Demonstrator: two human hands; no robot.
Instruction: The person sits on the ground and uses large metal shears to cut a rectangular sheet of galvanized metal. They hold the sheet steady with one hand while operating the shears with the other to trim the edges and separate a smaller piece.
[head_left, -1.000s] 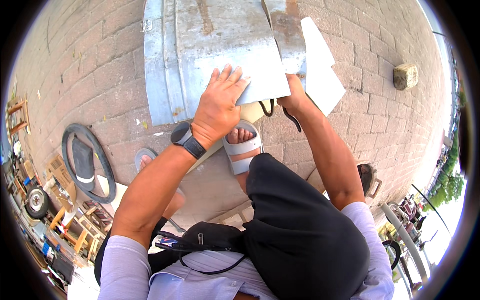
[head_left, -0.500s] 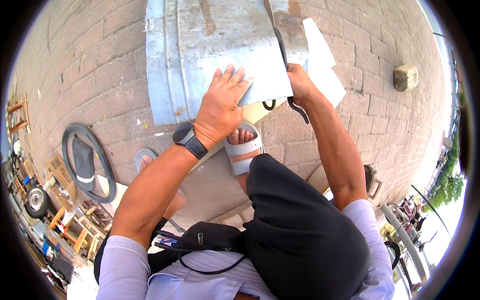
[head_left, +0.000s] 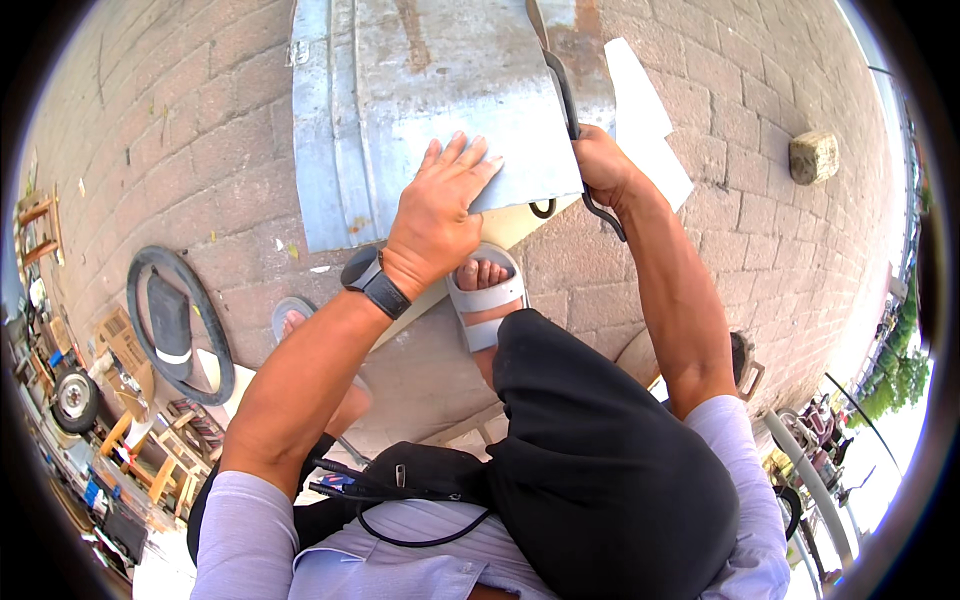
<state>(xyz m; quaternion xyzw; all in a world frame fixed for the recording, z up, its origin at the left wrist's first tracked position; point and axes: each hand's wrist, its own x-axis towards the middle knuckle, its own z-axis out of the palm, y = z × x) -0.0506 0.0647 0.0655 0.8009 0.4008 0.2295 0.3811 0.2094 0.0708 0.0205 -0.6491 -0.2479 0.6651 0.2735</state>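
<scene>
A worn grey-blue metal sheet (head_left: pixel 450 95) with raised ribs and rusty stains lies in front of me. My left hand (head_left: pixel 437 215) presses flat on its near part, fingers spread. Along the right side of the sheet, my right hand (head_left: pixel 603 168) is wrapped round a handle of long dark metal shears (head_left: pixel 563 85). The blades point away from me at a cut in the sheet, partly hidden by the metal. Below the sheet's near edge, the curled end of the other handle shows; the rest of it is covered.
Pale board or sheet pieces (head_left: pixel 650 150) lie under and right of the metal. A stone block (head_left: pixel 813 157) sits on the brick paving at the right. To the left are a black ring (head_left: pixel 137 300), a wheel (head_left: pixel 75 398) and wooden pieces. My sandalled foot (head_left: pixel 487 290) is close to the sheet.
The lower end of the shears' handle has swung slightly to the right with my right hand still round it. My left hand stays flat on the sheet.
</scene>
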